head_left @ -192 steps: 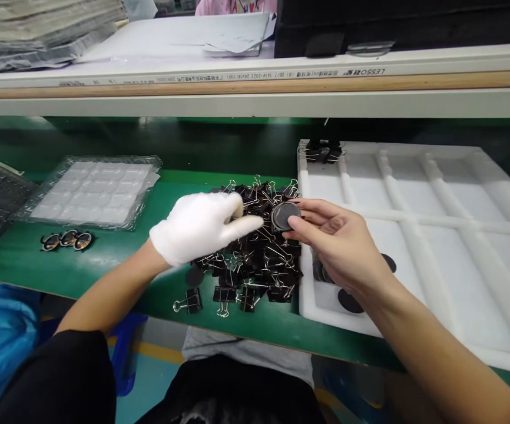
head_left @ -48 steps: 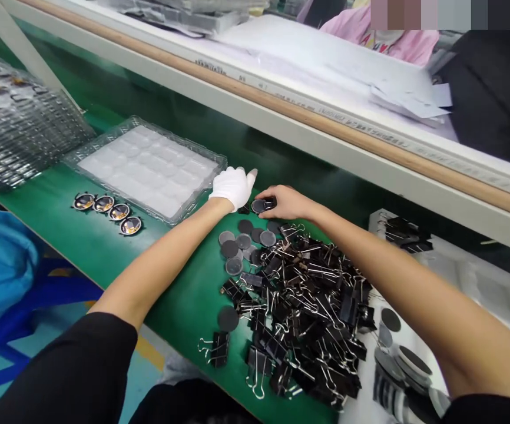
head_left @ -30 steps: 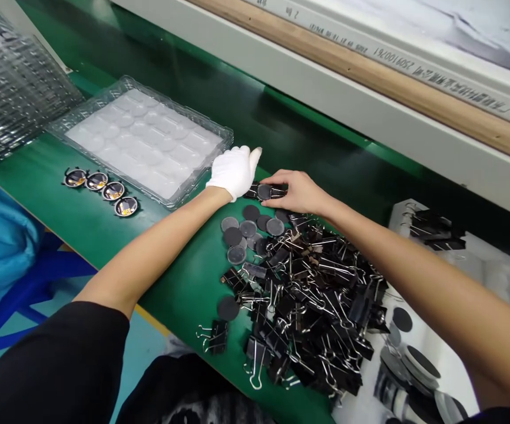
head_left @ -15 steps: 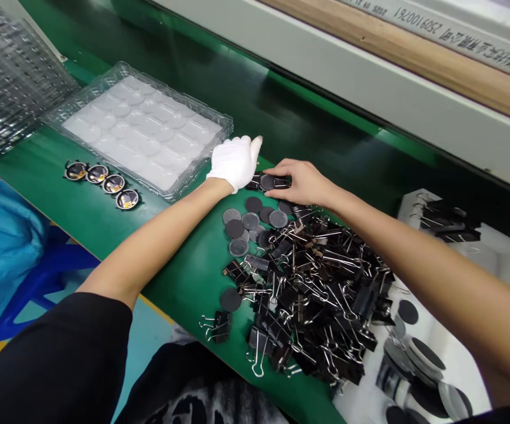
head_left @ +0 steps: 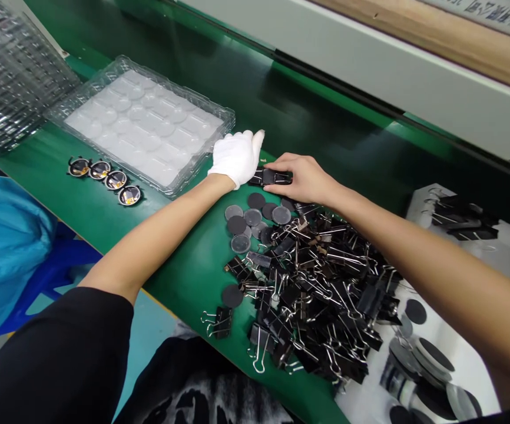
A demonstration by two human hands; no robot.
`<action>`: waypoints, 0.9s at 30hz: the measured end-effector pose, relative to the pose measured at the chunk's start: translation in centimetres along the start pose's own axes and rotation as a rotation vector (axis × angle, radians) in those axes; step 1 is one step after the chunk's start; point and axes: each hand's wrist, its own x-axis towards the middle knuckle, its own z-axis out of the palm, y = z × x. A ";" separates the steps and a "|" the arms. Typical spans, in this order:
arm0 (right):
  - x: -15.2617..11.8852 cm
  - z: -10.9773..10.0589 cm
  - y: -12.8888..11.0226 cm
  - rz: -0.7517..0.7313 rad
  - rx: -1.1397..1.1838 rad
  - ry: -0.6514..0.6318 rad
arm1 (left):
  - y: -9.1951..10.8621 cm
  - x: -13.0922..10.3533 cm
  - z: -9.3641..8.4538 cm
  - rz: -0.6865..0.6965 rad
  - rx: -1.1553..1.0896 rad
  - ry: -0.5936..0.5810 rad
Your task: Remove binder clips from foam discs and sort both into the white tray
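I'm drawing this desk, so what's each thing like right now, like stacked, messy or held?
Left hand: gloved, fingers curled
Right hand: bare, pinching a clip
Heaped clips: jumbled
Discs: loose, some overlapping
Round parts: four, in a row
Clear tray: lying flat
Left trays: stacked
White tray: holding discs and clips

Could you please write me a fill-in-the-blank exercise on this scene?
The bare hand is the ____ one.
Near the tray, a short row holds ____ ringed parts.
The heaped clips have silvery handles and ____ bodies.
The table under the clips is ____ in colour.

Missing words: right; four; black; green.
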 end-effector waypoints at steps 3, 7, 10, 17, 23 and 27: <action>0.2 0.1 -0.3 -0.018 0.005 -0.006 | 0.0 0.0 0.0 -0.009 -0.001 0.001; 0.1 0.1 -0.4 -0.005 0.011 -0.008 | -0.1 0.1 0.2 -0.012 -0.024 0.013; -0.1 0.1 -0.3 0.009 0.006 -0.019 | -0.1 0.3 0.4 -0.017 -0.043 0.021; 0.0 0.2 0.0 -0.014 -0.051 -0.026 | 0.0 0.2 0.1 -0.003 -0.058 0.033; 0.8 0.0 -0.2 -0.009 -0.104 -0.083 | 0.3 0.2 0.4 -0.061 -0.138 0.073; 1.3 -1.2 -1.0 0.063 -0.075 -0.138 | -0.5 0.1 -0.2 -0.063 -0.567 0.180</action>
